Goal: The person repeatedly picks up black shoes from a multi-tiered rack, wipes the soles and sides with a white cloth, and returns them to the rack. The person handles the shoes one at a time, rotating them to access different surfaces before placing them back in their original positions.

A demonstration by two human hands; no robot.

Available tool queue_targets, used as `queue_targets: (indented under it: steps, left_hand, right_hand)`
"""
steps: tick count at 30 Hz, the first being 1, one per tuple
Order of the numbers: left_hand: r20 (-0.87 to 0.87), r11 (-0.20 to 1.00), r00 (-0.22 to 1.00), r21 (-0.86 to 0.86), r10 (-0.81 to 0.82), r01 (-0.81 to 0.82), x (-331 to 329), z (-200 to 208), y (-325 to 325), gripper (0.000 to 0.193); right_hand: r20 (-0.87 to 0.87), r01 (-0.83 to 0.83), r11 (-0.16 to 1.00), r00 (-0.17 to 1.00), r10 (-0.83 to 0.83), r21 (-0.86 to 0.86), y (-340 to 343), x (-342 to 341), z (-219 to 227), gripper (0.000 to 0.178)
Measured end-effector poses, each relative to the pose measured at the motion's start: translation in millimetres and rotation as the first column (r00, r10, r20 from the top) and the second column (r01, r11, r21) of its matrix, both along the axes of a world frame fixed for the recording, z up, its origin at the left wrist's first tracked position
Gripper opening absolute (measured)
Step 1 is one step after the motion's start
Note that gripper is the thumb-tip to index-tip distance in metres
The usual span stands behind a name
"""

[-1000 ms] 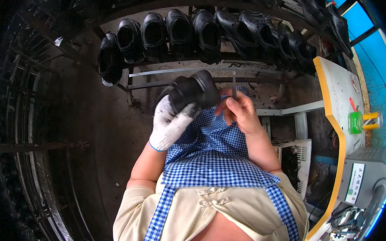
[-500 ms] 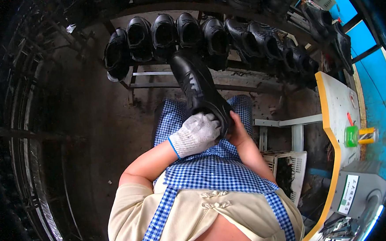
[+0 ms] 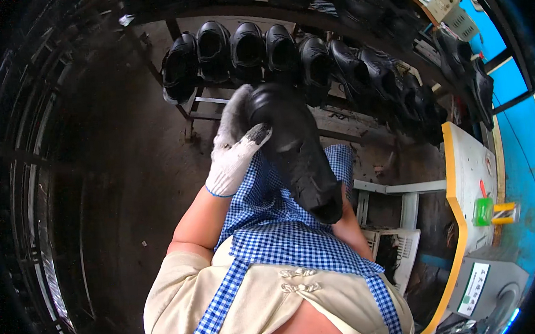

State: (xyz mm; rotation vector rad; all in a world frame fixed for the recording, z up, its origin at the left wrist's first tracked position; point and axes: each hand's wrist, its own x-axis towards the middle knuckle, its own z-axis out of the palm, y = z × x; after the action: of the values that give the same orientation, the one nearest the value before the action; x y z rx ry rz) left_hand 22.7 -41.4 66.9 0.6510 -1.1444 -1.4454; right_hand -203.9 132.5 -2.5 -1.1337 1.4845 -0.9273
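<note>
The left hand (image 3: 232,147), in a white glove with a dark-stained thumb, curls partway closed round the upper end of a black shoe (image 3: 294,147), thumb on the near face and fingers along the far side. The shoe slants in front of the apron (image 3: 284,245), its lower end toward the body. The right hand is hidden behind that end; whether it grips cannot be told.

At lower right a slotted white crate (image 3: 415,250) has a dark inside, its contents unclear. On the yellow-edged white desk (image 3: 459,149) are a green jar (image 3: 483,212), with a red stick (image 3: 482,188) at its edge, and beside it a yellow-and-clear jar (image 3: 505,212). A grey box (image 3: 504,275) bears a white label (image 3: 474,290) with dark characters and some green. Black shoes (image 3: 247,49) line a dark rack (image 3: 227,11) beyond.
</note>
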Motion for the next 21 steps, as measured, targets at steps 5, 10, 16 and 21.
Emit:
queue_targets:
  steps: [5,10,16,21]
  left_hand:
    - [-0.108,0.997,0.993,0.063,-0.042,0.049,-5.8,3.5,9.0,0.070]
    - [-0.002,0.993,0.993,0.014,-0.115,0.115,-4.7,10.9,14.1,0.071]
    - [0.016,0.992,0.993,-0.044,-0.119,0.119,-6.2,2.6,12.2,0.068]
    - [-0.178,0.989,0.975,0.054,-0.129,0.141,13.9,-22.6,-23.7,0.064]
  right_hand:
    - [-0.252,-0.107,0.992,0.964,0.087,-0.066,4.9,-6.3,-32.4,0.050]
    - [0.680,-0.201,0.980,0.719,0.145,0.003,-32.5,-5.7,-69.6,0.047]
    - [0.964,-0.207,0.972,0.259,-0.060,0.116,-56.2,-11.0,-133.5,0.049]
    - [0.825,0.150,0.952,0.475,-0.305,0.266,-42.7,-20.8,-117.2,0.055]
